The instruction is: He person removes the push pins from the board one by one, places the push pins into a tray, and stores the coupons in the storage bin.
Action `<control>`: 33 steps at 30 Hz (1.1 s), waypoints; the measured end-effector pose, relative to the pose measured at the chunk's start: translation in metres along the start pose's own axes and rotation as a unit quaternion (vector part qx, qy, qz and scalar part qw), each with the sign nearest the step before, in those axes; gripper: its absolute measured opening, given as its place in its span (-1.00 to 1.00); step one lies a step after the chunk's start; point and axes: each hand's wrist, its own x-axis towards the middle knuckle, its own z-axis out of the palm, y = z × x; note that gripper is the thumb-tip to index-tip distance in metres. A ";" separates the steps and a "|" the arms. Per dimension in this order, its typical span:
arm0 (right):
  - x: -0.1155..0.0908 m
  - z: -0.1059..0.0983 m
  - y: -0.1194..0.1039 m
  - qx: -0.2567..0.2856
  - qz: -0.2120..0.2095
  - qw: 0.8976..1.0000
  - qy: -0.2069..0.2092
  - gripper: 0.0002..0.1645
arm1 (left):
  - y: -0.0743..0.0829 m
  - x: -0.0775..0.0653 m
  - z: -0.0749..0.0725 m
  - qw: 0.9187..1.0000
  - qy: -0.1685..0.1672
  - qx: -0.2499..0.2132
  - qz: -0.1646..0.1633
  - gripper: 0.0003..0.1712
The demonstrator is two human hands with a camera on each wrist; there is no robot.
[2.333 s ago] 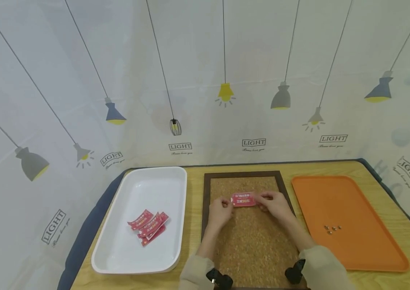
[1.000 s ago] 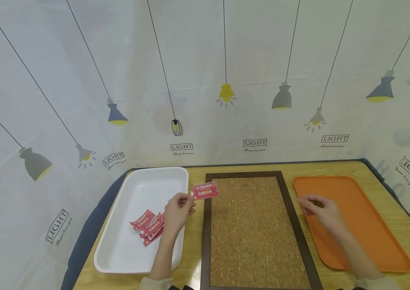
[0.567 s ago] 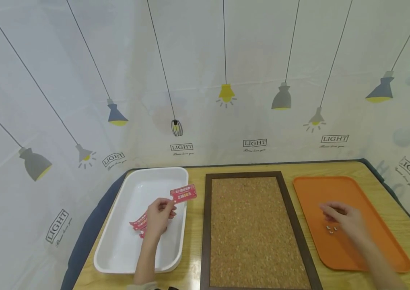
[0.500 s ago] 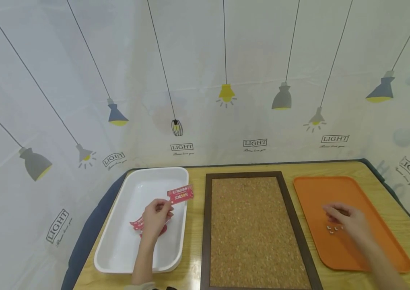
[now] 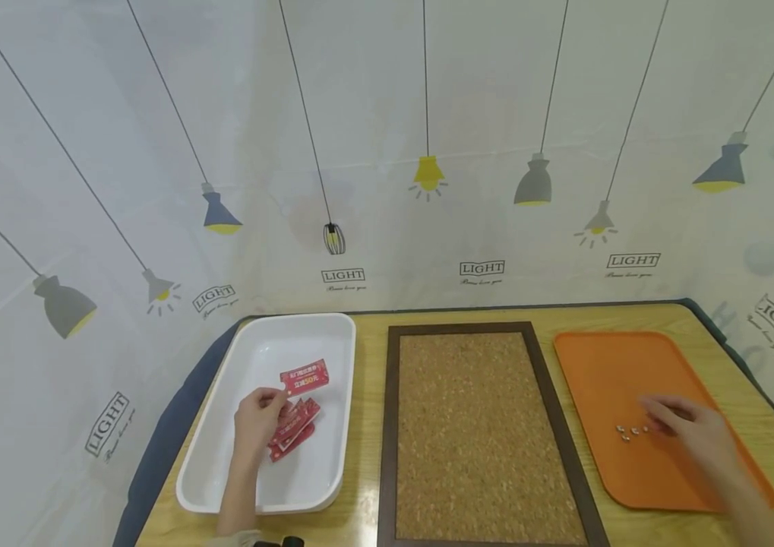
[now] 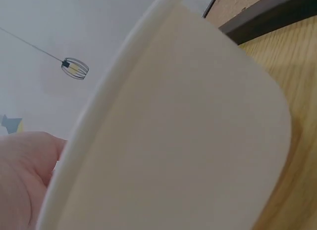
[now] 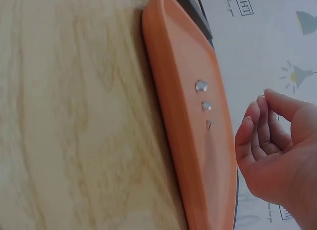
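Observation:
My left hand point(image 5: 255, 425) pinches one corner of a red printed coupon point(image 5: 304, 377) between thumb and fingers, above a white tray point(image 5: 294, 490). Beneath it in that tray lies a loose stack of similar coupons point(image 5: 296, 427). The left wrist view is mostly filled by the tray's outer wall point(image 6: 178, 116), which hides the coupon. Over an orange tray point(image 5: 601, 365), my right hand point(image 5: 694, 433) has thumb and index finger meeting at the tips. A tiny glint, apparently a thumbtack point(image 7: 264, 93), shows there. Several silver thumbtacks point(image 7: 201, 85) lie in the orange tray, left of this hand.
A corkboard point(image 5: 482, 433) in a dark frame lies between the two trays on the wooden table point(image 5: 366, 425). Behind the table hangs a pale cloth point(image 5: 387, 137) printed with lamps.
The coupon has moved left with my left hand, from the corkboard to above the white tray, and lower. My right hand has travelled right from the board to over the orange tray.

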 end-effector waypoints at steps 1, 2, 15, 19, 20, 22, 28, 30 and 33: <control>0.000 -0.002 0.002 -0.028 0.005 1.000 0.005 -0.54 | -0.002 0.001 -0.003 1.000 0.001 0.005 -0.003 -0.68; 0.001 -0.004 0.003 -0.056 0.010 0.998 0.009 -0.43 | -0.004 0.002 -0.005 1.000 0.001 0.009 -0.006 -0.67; 0.004 -0.022 0.028 -0.136 0.019 0.990 -0.009 -0.24 | -0.025 0.016 -0.020 0.998 -0.010 0.025 -0.051 -0.61; 0.004 -0.024 0.030 -0.162 0.030 0.986 -0.016 -0.21 | -0.030 0.021 -0.023 0.998 0.002 0.047 -0.046 -0.64; 0.004 -0.025 0.030 -0.178 0.029 0.984 -0.016 -0.21 | -0.031 0.021 -0.024 0.998 0.003 0.051 -0.046 -0.64; 0.005 -0.025 0.029 -0.196 0.024 0.980 -0.017 -0.21 | -0.033 0.023 -0.025 0.997 0.002 0.058 -0.051 -0.64; 0.009 -0.025 0.032 -0.260 0.001 0.965 -0.023 -0.24 | -0.036 0.026 -0.028 0.996 -0.014 0.053 -0.070 -0.63; 0.010 -0.025 0.031 -0.268 0.000 0.963 -0.024 -0.23 | -0.036 0.026 -0.028 0.996 -0.014 0.052 -0.074 -0.64; 0.011 -0.026 0.031 -0.282 -0.008 0.959 -0.023 -0.23 | -0.035 0.025 -0.029 0.995 -0.015 0.059 -0.077 -0.65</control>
